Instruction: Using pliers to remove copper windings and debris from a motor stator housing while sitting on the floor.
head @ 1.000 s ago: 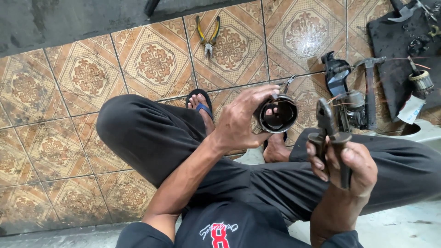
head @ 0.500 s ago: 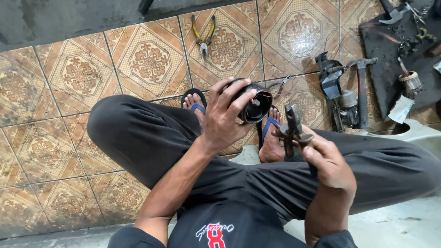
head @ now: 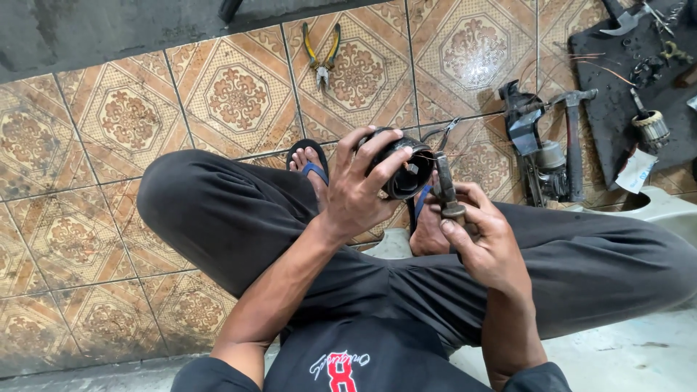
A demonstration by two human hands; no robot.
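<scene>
My left hand (head: 357,190) grips a black cylindrical motor housing (head: 404,171), its open end turned to the right with thin copper wires showing at the rim. My right hand (head: 488,247) is closed around the handles of dark pliers (head: 444,192). The pliers' jaws point up and sit right at the housing's open end. Both hands hover above my crossed legs in dark trousers, over my feet in blue-strapped sandals.
Yellow-handled pliers (head: 320,54) lie on the patterned tile floor ahead. A hammer (head: 573,138) and a dark motor part (head: 534,141) lie to the right. A black mat (head: 639,87) at the top right holds a wound armature (head: 650,127) and small parts.
My right hand has brought the pliers down and left, from out at the right up to the housing's open end. My left hand has turned the housing sideways and held it steady.
</scene>
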